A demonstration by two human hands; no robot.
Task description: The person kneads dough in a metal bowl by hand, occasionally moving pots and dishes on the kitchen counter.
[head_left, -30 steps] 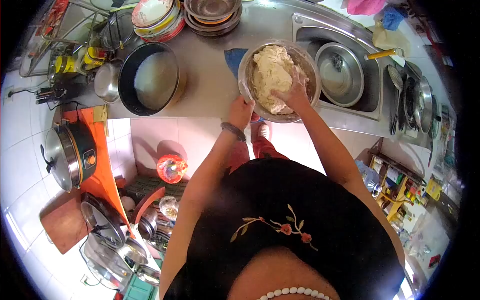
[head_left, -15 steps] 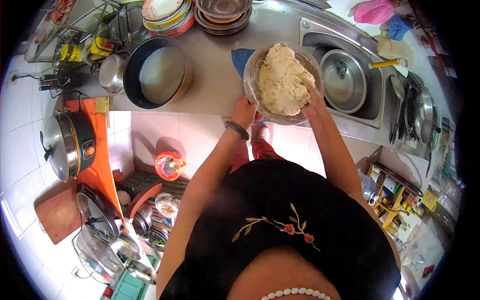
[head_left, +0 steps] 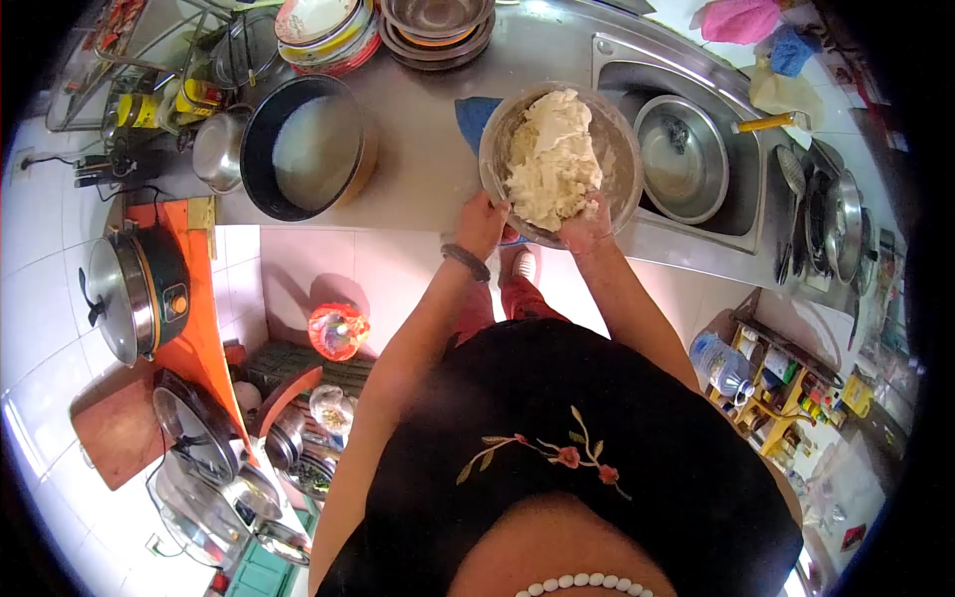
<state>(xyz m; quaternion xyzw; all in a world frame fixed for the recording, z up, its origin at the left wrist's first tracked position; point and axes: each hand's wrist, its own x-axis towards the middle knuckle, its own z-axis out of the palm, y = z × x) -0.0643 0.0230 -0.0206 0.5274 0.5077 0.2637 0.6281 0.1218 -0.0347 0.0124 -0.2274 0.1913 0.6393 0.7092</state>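
A metal bowl [head_left: 625, 164] at the counter's front edge holds a large mass of pale, rough dough [head_left: 550, 159]. My left hand [head_left: 480, 227] grips the bowl's rim at its lower left, fingers closed on it. Inside the bowl, at the lower right of the dough, my right hand [head_left: 587, 227] presses against the dough's near end; its fingertips are partly hidden by dough. A blue cloth [head_left: 476, 119] pokes out from beside the bowl's left side.
To the left stand a deep dark pot [head_left: 261, 149] and a small metal pan [head_left: 219, 149]. Stacked plates [head_left: 328, 45] and dark bowls [head_left: 438, 45] are behind. The sink [head_left: 746, 189] on the right holds a metal basin [head_left: 721, 159].
My right hand has moved from the dough's right side down and left to its near end. The dough has shifted and changed shape. My left hand stays on the rim.
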